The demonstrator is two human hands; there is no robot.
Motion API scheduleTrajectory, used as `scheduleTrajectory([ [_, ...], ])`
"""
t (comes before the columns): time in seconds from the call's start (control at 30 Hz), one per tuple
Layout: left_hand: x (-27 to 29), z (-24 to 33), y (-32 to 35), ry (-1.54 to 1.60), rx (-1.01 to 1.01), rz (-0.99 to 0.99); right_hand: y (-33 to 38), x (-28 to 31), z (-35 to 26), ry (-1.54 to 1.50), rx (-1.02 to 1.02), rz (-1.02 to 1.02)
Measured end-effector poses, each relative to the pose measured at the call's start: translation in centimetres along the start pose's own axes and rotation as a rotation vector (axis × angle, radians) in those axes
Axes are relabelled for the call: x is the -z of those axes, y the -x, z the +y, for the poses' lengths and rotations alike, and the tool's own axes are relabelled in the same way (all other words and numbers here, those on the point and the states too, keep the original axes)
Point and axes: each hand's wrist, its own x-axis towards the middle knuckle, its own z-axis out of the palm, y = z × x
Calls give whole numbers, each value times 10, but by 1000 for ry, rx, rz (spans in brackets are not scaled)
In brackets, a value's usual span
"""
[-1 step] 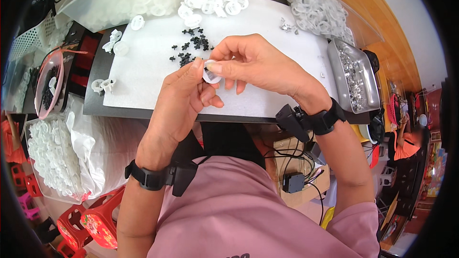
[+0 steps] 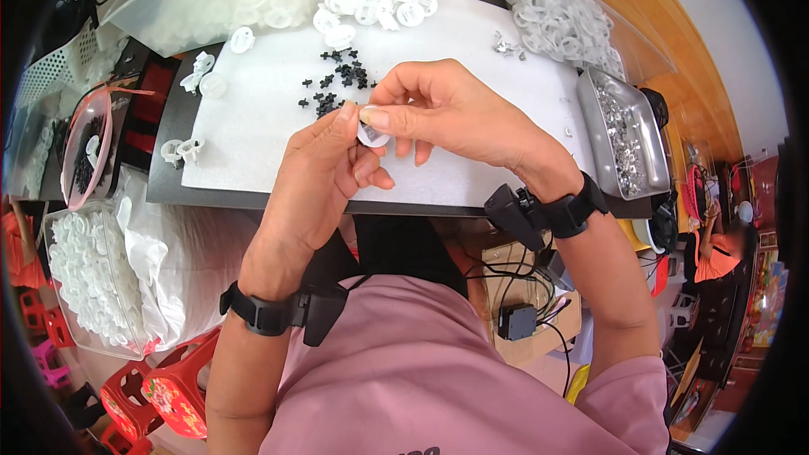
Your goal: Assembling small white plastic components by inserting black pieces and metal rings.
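My left hand (image 2: pixel 327 152) pinches a small round white plastic part (image 2: pixel 372 136) at its left edge between thumb and fingers. From the right, the thumb of my right hand (image 2: pixel 447 109) presses on the upper face of the same part, with fingers curled behind it. What lies under that thumb is hidden. Just beyond my hands, small black cross-shaped pieces (image 2: pixel 347 74) lie scattered on a white mat (image 2: pixel 472 34). Farther back on the mat sits a pile of round white plastic parts (image 2: pixel 371 7).
A metal tray (image 2: pixel 666 170) of small shiny pieces stands at the right. Clear plastic rings (image 2: pixel 552 13) are heaped at the back right. A large clear bin (image 2: pixel 143 13) stands back left, a pink basket (image 2: pixel 105 147) at the left. Cables (image 2: pixel 514 274) hang below the table.
My right thumb has shifted very slightly and covers more of the round white part's upper face. Everything else looks the same.
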Motion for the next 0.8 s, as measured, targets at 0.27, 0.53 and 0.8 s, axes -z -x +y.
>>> scheduleTrajectory([
  [0.27,0,0,0,-4,-17,-13,-11,-6,18,-162,-28,13],
  [0.53,4,-2,1,4,-13,-17,-7,-11,16,-222,-58,-3],
  [0.8,1,0,2,67,-56,-18,0,-8,13,-197,0,42],
])
